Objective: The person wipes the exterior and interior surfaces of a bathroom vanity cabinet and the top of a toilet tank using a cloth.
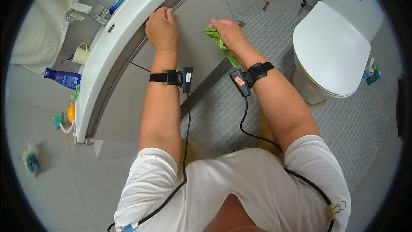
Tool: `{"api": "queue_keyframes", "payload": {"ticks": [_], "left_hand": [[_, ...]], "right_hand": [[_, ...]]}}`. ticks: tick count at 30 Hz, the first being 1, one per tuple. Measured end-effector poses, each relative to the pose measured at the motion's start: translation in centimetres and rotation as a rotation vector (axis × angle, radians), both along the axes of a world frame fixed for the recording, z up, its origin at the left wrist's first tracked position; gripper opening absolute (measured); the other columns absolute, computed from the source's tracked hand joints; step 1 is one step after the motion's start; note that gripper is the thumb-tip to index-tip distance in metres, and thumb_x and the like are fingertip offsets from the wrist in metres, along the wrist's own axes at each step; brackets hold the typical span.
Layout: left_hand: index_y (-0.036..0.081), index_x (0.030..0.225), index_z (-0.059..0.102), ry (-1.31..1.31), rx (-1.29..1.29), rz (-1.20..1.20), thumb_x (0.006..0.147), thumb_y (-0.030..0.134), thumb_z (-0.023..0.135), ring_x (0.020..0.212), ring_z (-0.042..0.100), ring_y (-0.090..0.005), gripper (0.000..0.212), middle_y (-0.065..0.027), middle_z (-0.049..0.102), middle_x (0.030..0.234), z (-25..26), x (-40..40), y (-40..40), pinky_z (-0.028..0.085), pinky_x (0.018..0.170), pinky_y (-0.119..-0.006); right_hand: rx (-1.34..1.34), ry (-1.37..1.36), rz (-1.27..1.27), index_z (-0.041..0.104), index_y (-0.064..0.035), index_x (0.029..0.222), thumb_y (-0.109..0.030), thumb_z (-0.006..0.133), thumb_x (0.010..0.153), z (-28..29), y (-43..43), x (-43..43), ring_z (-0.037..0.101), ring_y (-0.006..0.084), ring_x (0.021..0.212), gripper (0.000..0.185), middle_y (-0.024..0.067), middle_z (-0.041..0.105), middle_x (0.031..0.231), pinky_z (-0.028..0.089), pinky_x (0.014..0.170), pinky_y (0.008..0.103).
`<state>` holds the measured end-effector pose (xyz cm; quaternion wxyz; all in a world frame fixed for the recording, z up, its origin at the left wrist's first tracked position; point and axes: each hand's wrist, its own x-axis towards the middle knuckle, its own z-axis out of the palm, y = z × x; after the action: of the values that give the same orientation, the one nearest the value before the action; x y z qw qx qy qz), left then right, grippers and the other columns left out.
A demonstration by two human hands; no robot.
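Note:
At the top edge of a grey vanity cabinet front [206, 9], my left hand [162, 29] is curled over the rim, just below the white washbasin [128, 27]. Its fingertips are hidden in the gap between basin and cabinet. My right hand [229, 33] holds a crumpled bright green cloth [229, 54] in front of the cabinet's right part. The cloth hangs down along the wrist, and I cannot tell whether it touches the panel. Each wrist carries a strapped black device with a cable.
On the basin stand a chrome faucet [101, 16], a blue toothpaste tube [121, 0], a cream mug [81, 54] and a purple bottle [64, 78]. A white toilet [331, 51] with its lid down stands right, on grey tiled floor [222, 116]. Small bottles [373, 77] stand beside it.

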<state>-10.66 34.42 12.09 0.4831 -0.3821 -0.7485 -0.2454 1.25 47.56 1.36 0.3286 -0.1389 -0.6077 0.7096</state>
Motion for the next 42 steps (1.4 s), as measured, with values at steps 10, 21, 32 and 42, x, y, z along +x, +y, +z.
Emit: {"api": "queue_keyframes", "payload": {"ticks": [10, 21, 32, 42], "left_hand": [[0.012, 0.089, 0.072, -0.078, -0.014, 0.107, 0.087, 0.025, 0.067, 0.085, 0.063, -0.0331, 0.014, -0.0072, 0.068, 0.088, -0.3, 0.8, 0.4, 0.049, 0.076, -0.047], [0.012, 0.090, 0.072, -0.089, -0.027, 0.125, 0.084, 0.028, 0.072, 0.091, 0.062, -0.0337, 0.017, -0.0081, 0.069, 0.093, -0.4, 1.1, 0.3, 0.048, 0.079, -0.048], [0.010, 0.088, 0.068, -0.052, 0.038, 0.106, 0.092, 0.025, 0.062, 0.087, 0.061, -0.0336, 0.016, -0.0086, 0.066, 0.090, -0.8, 0.7, 0.5, 0.047, 0.077, -0.049], [0.004, 0.090, 0.067, -0.216, 0.187, -0.226, 0.095, 0.023, 0.062, 0.085, 0.062, -0.0292, 0.021, -0.0096, 0.066, 0.088, 0.7, 2.1, -3.8, 0.049, 0.076, -0.039]], "right_hand": [[0.009, -0.073, 0.072, 0.073, -0.0034, 0.091, -0.032, 0.060, 0.096, 0.5, -1.0, 1.0, 0.054, 0.0094, 0.073, 0.032, 0.0011, 0.066, 0.080, 0.043, 0.066, 0.0259], [0.026, -0.048, 0.053, 0.074, -0.0034, 0.088, -0.034, 0.060, 0.093, -0.2, -1.3, 0.1, 0.055, 0.0133, 0.066, 0.034, 0.0050, 0.063, 0.071, 0.044, 0.062, 0.0307], [0.013, -0.041, 0.059, 0.073, -0.0019, 0.089, -0.034, 0.060, 0.092, -0.6, -1.8, 0.0, 0.054, 0.0150, 0.064, 0.035, 0.0065, 0.063, 0.068, 0.045, 0.061, 0.0331], [0.046, -0.090, 0.090, 0.072, -0.0024, 0.092, -0.032, 0.059, 0.095, 0.9, -2.4, 0.8, 0.053, 0.0093, 0.072, 0.033, 0.0002, 0.063, 0.078, 0.042, 0.064, 0.0261]]}}
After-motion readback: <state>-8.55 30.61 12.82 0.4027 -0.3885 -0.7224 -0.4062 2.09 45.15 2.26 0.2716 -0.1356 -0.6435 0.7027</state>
